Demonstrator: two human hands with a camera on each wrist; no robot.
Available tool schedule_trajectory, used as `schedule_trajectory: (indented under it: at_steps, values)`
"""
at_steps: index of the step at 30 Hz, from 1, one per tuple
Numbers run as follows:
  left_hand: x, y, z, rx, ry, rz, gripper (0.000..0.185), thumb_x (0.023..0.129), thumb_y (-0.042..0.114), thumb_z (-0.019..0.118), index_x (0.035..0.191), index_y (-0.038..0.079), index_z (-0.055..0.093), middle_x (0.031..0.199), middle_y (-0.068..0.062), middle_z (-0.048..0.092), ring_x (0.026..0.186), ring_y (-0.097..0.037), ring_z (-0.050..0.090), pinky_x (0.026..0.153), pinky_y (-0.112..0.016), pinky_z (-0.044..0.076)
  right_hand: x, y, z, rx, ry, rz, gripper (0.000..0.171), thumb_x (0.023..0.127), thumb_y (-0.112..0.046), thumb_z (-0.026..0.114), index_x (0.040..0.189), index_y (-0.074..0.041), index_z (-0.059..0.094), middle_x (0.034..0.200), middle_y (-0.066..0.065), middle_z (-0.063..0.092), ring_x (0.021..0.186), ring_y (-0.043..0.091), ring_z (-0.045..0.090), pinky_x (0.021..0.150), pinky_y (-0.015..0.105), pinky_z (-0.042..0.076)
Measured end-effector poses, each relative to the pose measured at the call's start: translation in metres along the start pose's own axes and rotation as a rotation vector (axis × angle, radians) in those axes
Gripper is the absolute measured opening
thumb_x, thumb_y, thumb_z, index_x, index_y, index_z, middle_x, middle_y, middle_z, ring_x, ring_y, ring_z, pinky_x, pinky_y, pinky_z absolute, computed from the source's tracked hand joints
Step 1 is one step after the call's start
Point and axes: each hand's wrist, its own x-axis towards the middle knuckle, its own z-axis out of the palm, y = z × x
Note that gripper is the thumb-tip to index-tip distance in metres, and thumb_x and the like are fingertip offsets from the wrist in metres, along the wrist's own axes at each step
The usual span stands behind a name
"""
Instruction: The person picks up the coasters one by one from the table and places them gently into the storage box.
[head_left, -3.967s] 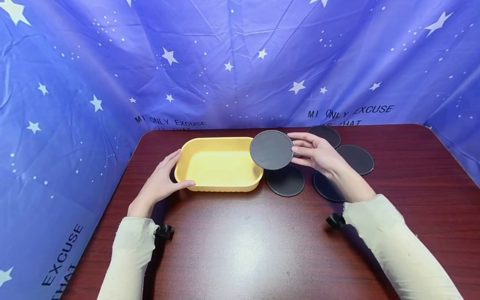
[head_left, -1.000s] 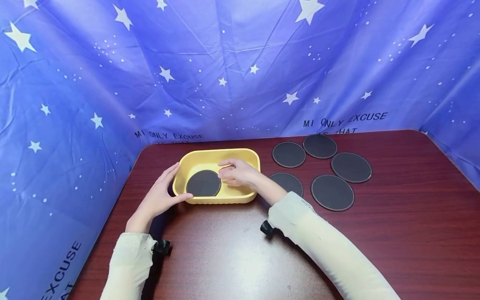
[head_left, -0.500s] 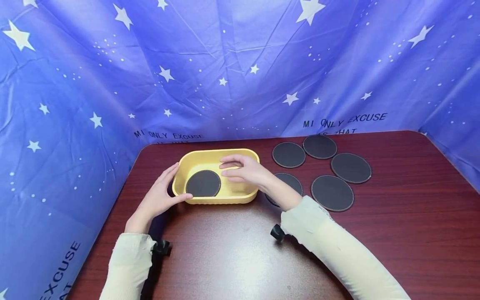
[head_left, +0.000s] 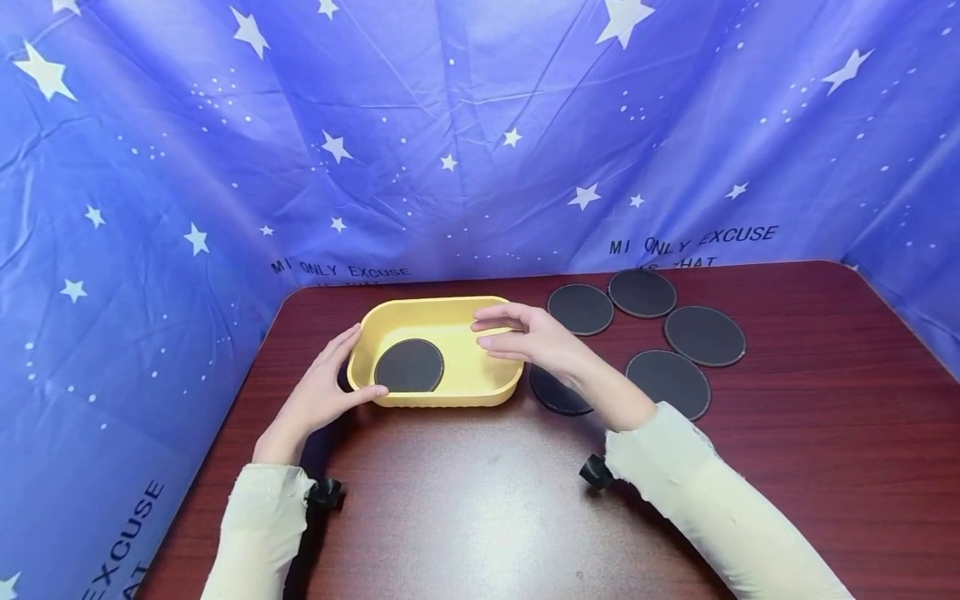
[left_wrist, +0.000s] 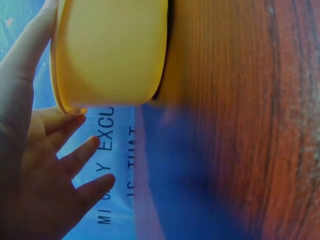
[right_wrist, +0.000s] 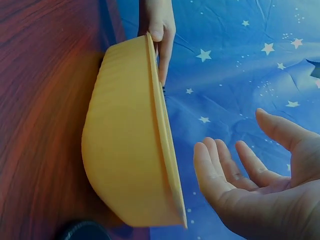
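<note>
Left hand [head_left: 318,396] steadies glossy yellow tray [head_left: 491,387]; right hand [head_left: 528,337] empty, relaxed; round dark coaster [head_left: 409,366] inside.

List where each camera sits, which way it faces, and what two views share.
Head: on the head, looking forward and down at the table; both hands and sleeves show.
Left wrist: on the left wrist, looking along the left hand at the yellow tray.
Right wrist: faces the tray's side; right hand open.
All share the tray.

light: bright, even – soft glare on table [head_left: 480,508] | head view sharp | wrist views blurred, close-up
</note>
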Motion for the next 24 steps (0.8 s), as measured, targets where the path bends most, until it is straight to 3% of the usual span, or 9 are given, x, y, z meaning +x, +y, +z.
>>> schedule_trajectory:
  at_steps: [5,11,14,21,24]
  values:
    - [0.000,0.001,0.000,0.002,-0.002,-0.001,0.105,0.076,0.045,0.084,0.158,0.010,0.029,0.166,-0.006,0.025,0.153,-0.034,0.023,0.120,-0.059,0.026,-0.011,-0.003,-0.014,-0.038,0.026,-0.021,0.047,0.093,-0.007,0.066,0.138,0.000,0.053,0.141,0.024,0.056,0.124,0.031,0.062,0.093,0.027,0.057]
    - [0.001,0.001,0.000,0.003,-0.001,-0.003,0.105,0.076,0.046,0.084,0.158,0.011,0.028,0.166,-0.006,0.025,0.153,-0.034,0.023,0.120,-0.059,0.026,-0.024,-0.004,-0.031,0.017,0.037,-0.037,0.050,0.094,0.002,0.061,0.142,0.006,0.046,0.144,0.031,0.050,0.108,0.008,0.068,0.095,0.031,0.057]
    - [0.002,0.000,0.000,0.005,0.002,0.000,0.106,0.076,0.047,0.084,0.158,0.012,0.028,0.166,-0.005,0.025,0.153,-0.033,0.023,0.120,-0.059,0.026,-0.030,-0.003,-0.041,0.042,0.047,-0.036,0.051,0.095,0.002,0.060,0.143,0.007,0.044,0.144,0.031,0.048,0.106,0.005,0.068,0.096,0.031,0.056]
    - [0.001,-0.001,0.001,0.002,0.007,0.007,0.105,0.076,0.047,0.084,0.158,0.012,0.028,0.166,-0.006,0.026,0.152,-0.034,0.024,0.120,-0.059,0.027,-0.048,0.001,-0.066,0.009,0.094,-0.025,0.052,0.097,-0.004,0.062,0.144,0.006,0.042,0.135,0.013,0.058,0.111,0.005,0.067,0.098,0.030,0.055]
    - [0.001,-0.001,0.001,0.001,0.005,0.003,0.106,0.075,0.047,0.084,0.158,0.012,0.028,0.166,-0.005,0.026,0.152,-0.034,0.024,0.120,-0.059,0.026,-0.057,0.002,-0.076,0.045,0.106,-0.047,0.051,0.097,-0.003,0.062,0.142,0.007,0.042,0.129,0.007,0.063,0.111,0.006,0.068,0.096,0.028,0.056]
